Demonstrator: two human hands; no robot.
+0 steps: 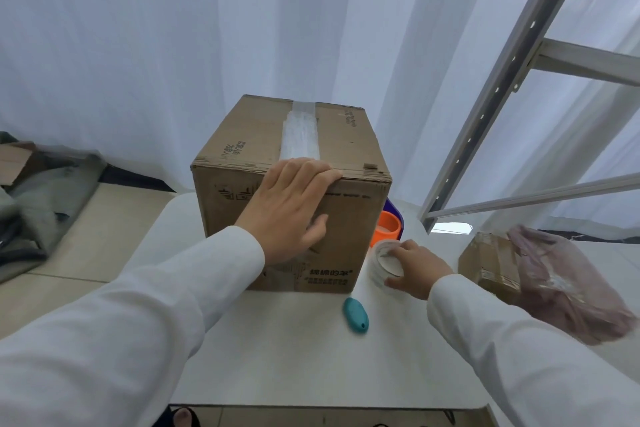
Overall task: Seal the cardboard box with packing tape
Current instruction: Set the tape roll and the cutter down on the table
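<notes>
Head view: left hand (287, 204) flat, fingers spread, pinning the cardboard box (291, 184); right hand (415, 269) fingers curled around the tape roll (384, 265); best press the strip firmly over the near edge.

Both arms reach forward in long white sleeves, the cuffs ending at the wrists. The left hand (294, 208) lies flat and spread, palm pressed against the near face of the cardboard box (239, 135), its four fingers hooked over the top front edge and the thumb stretched out to the right along the side. Its wrist is straight, the forearm rising from lower left. The right hand (417, 269) sits lower and to the right, palm down, fingers curled in a loose grip around the roll of clear packing tape (384, 263), thumb on the near side, fingertips on the roll's upper rim.
</notes>
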